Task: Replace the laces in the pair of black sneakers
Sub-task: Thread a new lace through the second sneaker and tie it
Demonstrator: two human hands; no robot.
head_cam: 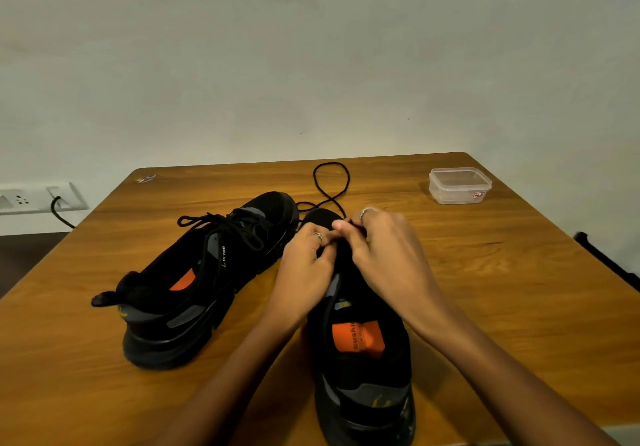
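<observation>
I have both hands, left hand (308, 258) and right hand (377, 248), in a pinching grip on the black lace (330, 182), working it at the near sneaker (363, 359)'s front eyelets.

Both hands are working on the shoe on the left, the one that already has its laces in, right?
Not quite. In the head view the left hand and right hand work at the right shoe, with its black lace trailing loose. The left shoe, already laced, lies untouched.

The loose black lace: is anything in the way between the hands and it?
Nothing visible. Both the left hand and right hand already pinch the lace over the near sneaker.
</observation>
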